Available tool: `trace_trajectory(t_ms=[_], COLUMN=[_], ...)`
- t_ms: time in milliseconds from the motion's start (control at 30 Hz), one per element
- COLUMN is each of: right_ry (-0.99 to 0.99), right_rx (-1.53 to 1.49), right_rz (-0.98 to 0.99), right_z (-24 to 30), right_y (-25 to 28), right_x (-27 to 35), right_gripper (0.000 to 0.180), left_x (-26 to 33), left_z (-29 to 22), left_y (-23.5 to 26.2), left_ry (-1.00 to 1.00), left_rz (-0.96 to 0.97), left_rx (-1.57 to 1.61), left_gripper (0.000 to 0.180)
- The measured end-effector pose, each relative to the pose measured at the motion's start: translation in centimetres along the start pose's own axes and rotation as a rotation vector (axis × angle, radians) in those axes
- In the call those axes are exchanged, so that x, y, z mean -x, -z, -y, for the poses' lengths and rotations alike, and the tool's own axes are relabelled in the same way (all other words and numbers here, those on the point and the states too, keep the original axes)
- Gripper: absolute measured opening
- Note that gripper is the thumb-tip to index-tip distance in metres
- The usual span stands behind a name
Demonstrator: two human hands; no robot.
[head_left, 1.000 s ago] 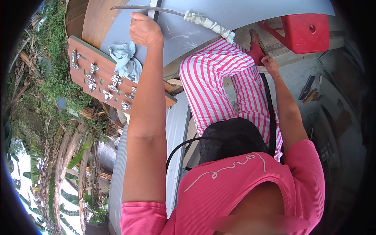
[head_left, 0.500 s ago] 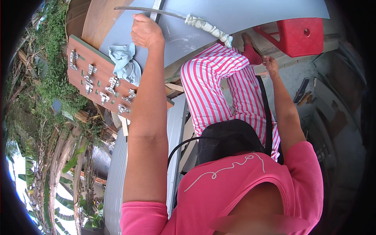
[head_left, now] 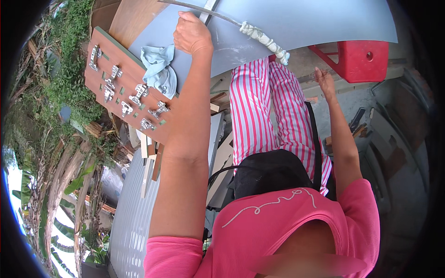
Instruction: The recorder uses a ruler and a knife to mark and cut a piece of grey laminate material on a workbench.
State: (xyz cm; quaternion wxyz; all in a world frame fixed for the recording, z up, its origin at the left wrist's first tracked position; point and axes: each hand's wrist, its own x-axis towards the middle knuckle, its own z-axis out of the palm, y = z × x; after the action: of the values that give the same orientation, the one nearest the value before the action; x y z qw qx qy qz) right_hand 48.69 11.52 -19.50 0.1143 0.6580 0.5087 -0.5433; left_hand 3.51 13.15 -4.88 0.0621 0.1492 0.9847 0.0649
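Note:
My left hand (head_left: pixel 192 34) is closed on the grey sheet-topped table (head_left: pixel 306 28), beside a pale metal bar (head_left: pixel 209 11); what its curled fingers hold, if anything, is hidden. Just beyond lies a long, thin, curved metal tool (head_left: pixel 204 10), its handle (head_left: pixel 264 41) wrapped in pale cloth. A light blue cloth (head_left: pixel 158 69) hangs over the edge of a brown board (head_left: pixel 104 76) left of my forearm. Several metal cabinet hinges (head_left: pixel 140 94) sit on that board. My right hand (head_left: pixel 325 82) is open in the air beside my striped trouser legs, nearest a red plastic stool (head_left: pixel 364 62).
Left of the board are green plants (head_left: pixel 69 60) and dry stalks. Corrugated metal sheeting (head_left: pixel 132 222) lies below the board, with wooden strips (head_left: pixel 146 171) beside it. A black bag (head_left: pixel 273 171) hangs at my waist. Wood pieces and tools lie on the right.
My right hand has let go of the brown shoe, and the raised foot has gone down out of sight. The left hand stays at the table as the view shifts.

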Motion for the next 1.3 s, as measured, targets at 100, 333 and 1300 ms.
trace_trajectory(t_ms=[100,333,1300], right_ry=[0.076,0.587,0.593], right_rx=[-0.151,-0.096,0.375], right_rz=[0.447,0.134,-0.064], right_z=[12.7,32.4,35.7], right_y=[0.3,-1.8,-6.2], right_x=[4.6,11.1,9.9], right_gripper=[0.034,0.031,0.031], left_x=[-0.4,0.0,0.1], left_z=[0.6,-0.1,-1.0], left_y=[0.8,0.2,0.7], left_ry=[0.003,-0.059,-0.040], left_rz=[0.003,-0.038,0.022], left_rx=[-0.002,0.040,-0.007], left_gripper=[0.058,0.054,0.053])
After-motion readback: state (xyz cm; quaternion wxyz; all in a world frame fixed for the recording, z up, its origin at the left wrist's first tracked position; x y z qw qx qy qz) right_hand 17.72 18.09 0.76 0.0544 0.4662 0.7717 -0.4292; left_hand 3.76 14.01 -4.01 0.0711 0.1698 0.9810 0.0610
